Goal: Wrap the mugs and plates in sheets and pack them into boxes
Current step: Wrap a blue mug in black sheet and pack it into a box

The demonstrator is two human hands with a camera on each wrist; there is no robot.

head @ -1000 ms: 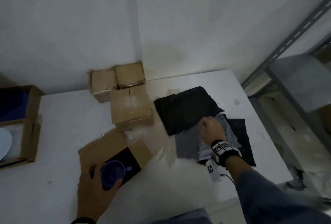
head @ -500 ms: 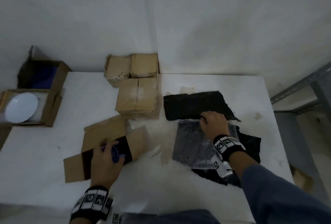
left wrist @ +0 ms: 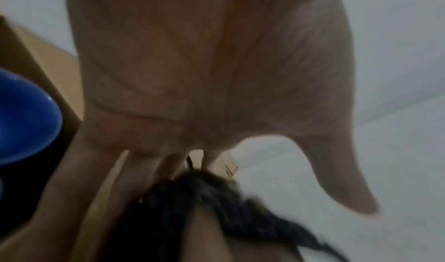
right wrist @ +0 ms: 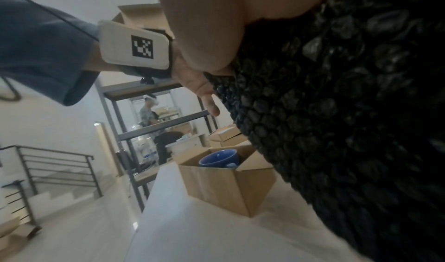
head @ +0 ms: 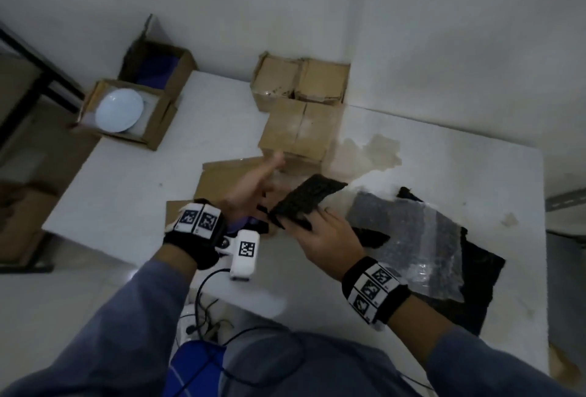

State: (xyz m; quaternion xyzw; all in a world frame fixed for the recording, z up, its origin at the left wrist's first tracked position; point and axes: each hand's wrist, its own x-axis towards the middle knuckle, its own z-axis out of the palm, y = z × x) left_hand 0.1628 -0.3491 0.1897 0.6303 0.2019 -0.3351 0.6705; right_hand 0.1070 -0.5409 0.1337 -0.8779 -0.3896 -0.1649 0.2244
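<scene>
The right hand (head: pixel 329 239) pinches a black bubble-wrap sheet (head: pixel 309 200) in its grip, lifted clear of the worktop (head: pixel 133 187) just beside the open box (right wrist: pixel 228 186). The left hand (head: pixel 253 187) meets it palm-up with fingers spread and straight, touching the sheet's near edge — whether it clamps the edge I cannot tell. The blue mug (right wrist: pixel 220 159) stands inside the open box, under the left wrist. Beyond the box sit three closed cartons (head: pixel 301 111) against the wall; right of it lie a clear bubble sheet (head: pixel 409 238) and dark sheets reaching toward the worktop's front edge. Far left of the box a white plate (head: pixel 120 110) rests in another carton at the worktop's corner. Half a second ago the left hand was lowering the mug into the box, and the right pressed on the sheet pile — now the mug is released and a sheet raised.
</scene>
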